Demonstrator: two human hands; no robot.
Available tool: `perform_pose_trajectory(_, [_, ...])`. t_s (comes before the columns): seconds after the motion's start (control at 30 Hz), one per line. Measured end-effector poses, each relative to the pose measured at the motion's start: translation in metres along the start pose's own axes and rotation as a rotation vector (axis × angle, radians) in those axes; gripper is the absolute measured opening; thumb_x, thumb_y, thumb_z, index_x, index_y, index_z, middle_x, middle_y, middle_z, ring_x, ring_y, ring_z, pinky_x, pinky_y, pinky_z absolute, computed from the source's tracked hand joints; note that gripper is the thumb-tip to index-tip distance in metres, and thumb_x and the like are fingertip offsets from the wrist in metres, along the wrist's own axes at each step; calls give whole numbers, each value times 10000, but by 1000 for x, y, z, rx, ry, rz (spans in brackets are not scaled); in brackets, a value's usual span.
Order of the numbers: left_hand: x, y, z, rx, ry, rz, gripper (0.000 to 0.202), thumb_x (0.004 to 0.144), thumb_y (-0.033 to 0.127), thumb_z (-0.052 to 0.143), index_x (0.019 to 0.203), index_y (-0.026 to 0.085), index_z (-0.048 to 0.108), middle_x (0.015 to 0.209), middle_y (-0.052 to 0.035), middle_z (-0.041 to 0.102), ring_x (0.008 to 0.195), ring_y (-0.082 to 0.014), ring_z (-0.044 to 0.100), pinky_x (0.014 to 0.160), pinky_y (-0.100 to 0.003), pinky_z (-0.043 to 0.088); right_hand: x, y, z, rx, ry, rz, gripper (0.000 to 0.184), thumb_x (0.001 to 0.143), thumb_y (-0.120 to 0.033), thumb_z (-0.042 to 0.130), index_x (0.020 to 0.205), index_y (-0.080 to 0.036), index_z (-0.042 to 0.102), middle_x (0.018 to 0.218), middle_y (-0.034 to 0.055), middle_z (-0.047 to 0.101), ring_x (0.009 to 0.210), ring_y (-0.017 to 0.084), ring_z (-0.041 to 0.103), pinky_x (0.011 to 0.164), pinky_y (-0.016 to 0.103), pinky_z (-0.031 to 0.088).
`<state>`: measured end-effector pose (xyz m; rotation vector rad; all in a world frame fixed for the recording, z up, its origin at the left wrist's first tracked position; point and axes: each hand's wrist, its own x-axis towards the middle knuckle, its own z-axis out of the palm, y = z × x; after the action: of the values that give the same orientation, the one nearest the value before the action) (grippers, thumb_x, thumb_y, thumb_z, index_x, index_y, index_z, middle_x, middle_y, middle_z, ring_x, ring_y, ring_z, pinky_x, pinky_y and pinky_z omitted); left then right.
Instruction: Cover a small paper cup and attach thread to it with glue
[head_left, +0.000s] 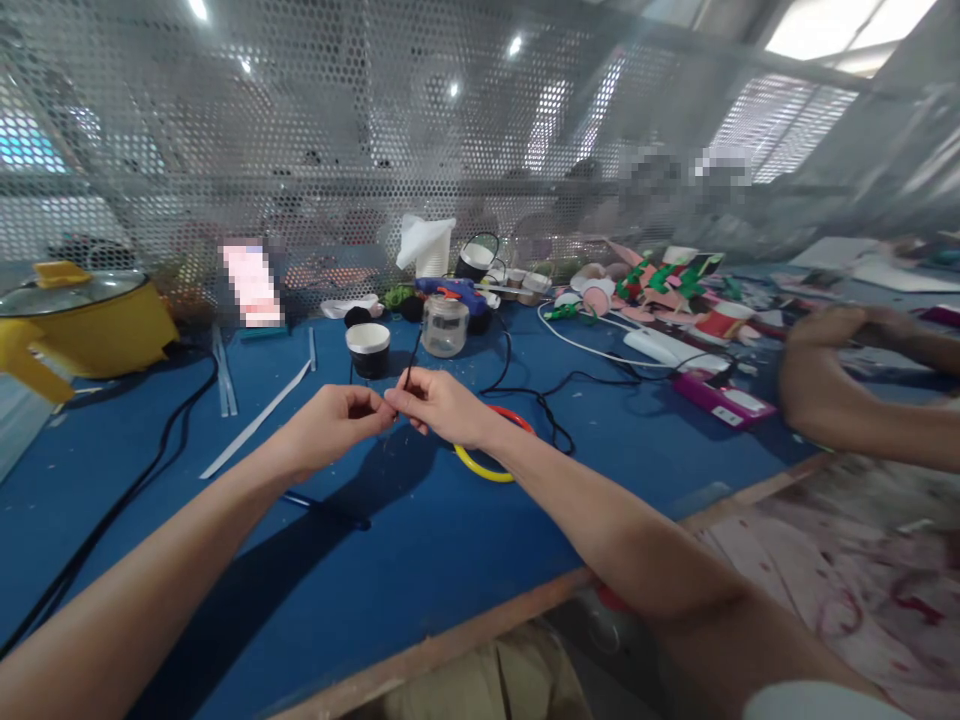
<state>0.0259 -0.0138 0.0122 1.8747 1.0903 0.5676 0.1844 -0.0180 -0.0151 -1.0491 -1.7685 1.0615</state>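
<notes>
Over the blue table (360, 560), my left hand (334, 425) and my right hand (442, 405) meet with fingertips pinched together. Between them runs a thin black stick or wire (412, 358) that rises from the pinch toward a black cup with a white rim (368, 350). Both hands are closed on it. Under my right wrist lie a yellow ring (480, 465) and a red ring (517, 418), partly hidden by the wrist.
A clear jar (445, 326) and a blue glue gun (454, 291) stand behind the cup. A yellow pot (82, 320) sits at far left, with black cables (112, 510) trailing off. White strips (255, 420) lie left. Another person's hands (832, 370) work at right beside paper scraps (660, 285).
</notes>
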Motion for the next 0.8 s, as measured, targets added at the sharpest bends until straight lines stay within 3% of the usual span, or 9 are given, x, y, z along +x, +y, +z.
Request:
perform_pose_trajectory(0.23, [-2, 3, -2, 193, 0, 39, 231, 676, 346, 490, 679, 130, 572, 593, 9, 540, 561, -109, 449, 525, -220, 339, -1, -4, 2, -144, 49, -2, 322, 749, -467, 493, 674, -156, 453, 475, -62, 411, 419, 59, 380, 421, 190, 288])
perform_pose_trajectory(0.53, [2, -5, 5, 93, 70, 31, 224, 636, 359, 532, 611, 137, 542, 529, 36, 474, 495, -88, 402, 477, -215, 289, -1, -1, 7, -278, 182, -30, 355, 726, -475, 510, 590, -155, 437, 539, -38, 427, 501, 70, 371, 465, 203, 286])
perform_pose_trajectory(0.6, [2, -6, 5, 48, 58, 12, 231, 635, 364, 538, 622, 133, 554, 529, 35, 477, 496, -86, 397, 472, -213, 276, -1, 0, 7, -208, 150, 3, 350, 723, -476, 514, 600, -161, 425, 533, -43, 425, 484, 67, 383, 451, 200, 299])
perform_pose_trajectory(0.73, [1, -5, 3, -23, 7, -35, 259, 631, 377, 557, 669, 121, 571, 530, 40, 459, 496, -76, 363, 468, -210, 250, 0, 1, 5, 92, -34, 4, 283, 737, -439, 515, 718, -166, 443, 574, -41, 468, 471, 65, 435, 424, 190, 361])
perform_pose_trajectory(0.8, [1, -4, 2, -31, -9, -37, 275, 640, 386, 554, 687, 116, 571, 546, 38, 459, 513, -78, 368, 478, -210, 254, 0, 0, 4, 130, -47, 16, 263, 743, -415, 518, 721, -165, 441, 560, -43, 469, 464, 61, 439, 416, 183, 374])
